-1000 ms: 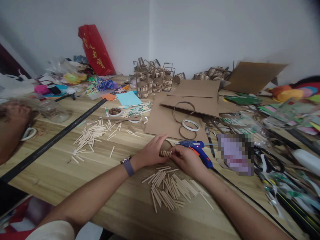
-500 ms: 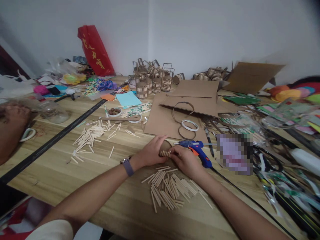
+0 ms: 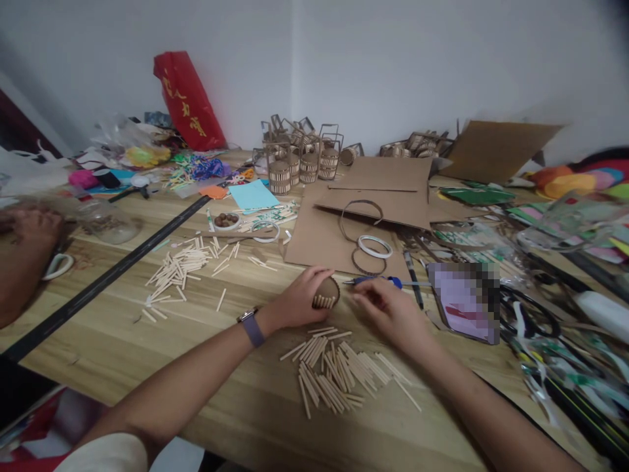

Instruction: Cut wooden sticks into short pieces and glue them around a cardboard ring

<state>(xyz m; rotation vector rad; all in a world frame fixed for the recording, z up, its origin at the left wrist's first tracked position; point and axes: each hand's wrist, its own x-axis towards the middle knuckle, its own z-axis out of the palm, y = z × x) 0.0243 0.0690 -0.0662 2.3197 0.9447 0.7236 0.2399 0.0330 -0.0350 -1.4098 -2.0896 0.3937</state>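
My left hand (image 3: 304,298) is closed around a small round cardboard piece (image 3: 330,288), steadying it on the table. Several short wooden sticks stand in a row along its near edge. To the right, my right hand (image 3: 386,305) is loosely curved, fingers apart from the thumb, with nothing visible in it. That hand covers much of a blue glue gun (image 3: 361,280), whose nozzle points left; whether they touch cannot be told. Just below both hands lies a pile of short wooden sticks (image 3: 337,370).
Left of my hands are another stick pile (image 3: 181,269) and a long black strip (image 3: 108,275). Cardboard sheets (image 3: 314,229), rings (image 3: 375,246) and finished little baskets (image 3: 280,176) are behind. A phone (image 3: 455,298) lies right. Another person's hand (image 3: 37,226) rests far left.
My right hand has left the sticks on the round cardboard piece and moved right, over the glue gun. My left hand keeps its hold in the same place.
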